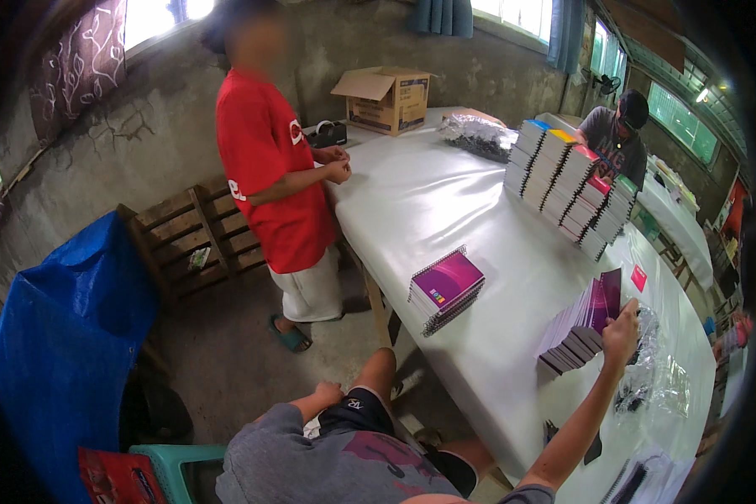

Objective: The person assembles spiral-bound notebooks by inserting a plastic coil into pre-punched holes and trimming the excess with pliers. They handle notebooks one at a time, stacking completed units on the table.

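My right hand (621, 334) is closed on the edge of a purple cover (608, 296), which stands up at the far end of a leaning row of purple booklets (569, 338). Down by my lap, my left hand (328, 393) rests near my thigh; its fingers are too small and turned away to make out. A neat pile of purple spiral notebooks (448, 281) lies on the white table, left of the leaning row. Clear plastic wrap with black pieces (644, 340) lies just beyond my right hand.
Tall stacks of spiral notebooks (554, 181) stand on the white-covered table (395, 197), near a bag of black coils (479, 137) and a cardboard box (388, 101). A person in red (265, 160) stands at the left edge; another (617, 134) works behind the stacks. Dark tools (594, 448) lie near my forearm.
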`<state>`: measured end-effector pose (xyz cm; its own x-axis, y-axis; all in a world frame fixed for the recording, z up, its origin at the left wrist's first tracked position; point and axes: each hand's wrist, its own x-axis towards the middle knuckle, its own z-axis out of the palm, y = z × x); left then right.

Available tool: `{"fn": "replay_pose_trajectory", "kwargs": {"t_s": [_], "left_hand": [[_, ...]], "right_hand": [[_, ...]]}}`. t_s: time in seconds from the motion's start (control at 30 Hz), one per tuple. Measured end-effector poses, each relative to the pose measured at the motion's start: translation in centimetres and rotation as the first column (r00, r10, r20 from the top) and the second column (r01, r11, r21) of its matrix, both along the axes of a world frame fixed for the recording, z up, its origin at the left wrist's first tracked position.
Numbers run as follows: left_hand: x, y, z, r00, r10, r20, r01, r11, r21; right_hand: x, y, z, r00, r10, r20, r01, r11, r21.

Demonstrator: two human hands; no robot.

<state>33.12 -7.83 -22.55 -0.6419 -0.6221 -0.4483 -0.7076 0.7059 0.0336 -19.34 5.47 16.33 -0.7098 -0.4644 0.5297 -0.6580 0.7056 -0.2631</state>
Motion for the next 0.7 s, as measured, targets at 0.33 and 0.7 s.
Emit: {"fn": "replay_pose_trajectory", "kwargs": {"t_s": [0.33, 0.7], "left_hand": [[-17.1, 3.8, 25.8, 0.39, -0.183, -0.903, 0.447, 0.894, 0.012], [-28.3, 7.0, 31.4, 0.268, 0.618, -0.739, 0.672, 0.43, 0.603]], "right_hand": [[-0.3, 4.5, 0.8, 0.815, 0.531, 0.23, -0.177, 0.607, -0.775], [18.6, 9.2, -10.1, 0.692, 0.52, 0.502, -0.058, 0.732, -0.679]]}}
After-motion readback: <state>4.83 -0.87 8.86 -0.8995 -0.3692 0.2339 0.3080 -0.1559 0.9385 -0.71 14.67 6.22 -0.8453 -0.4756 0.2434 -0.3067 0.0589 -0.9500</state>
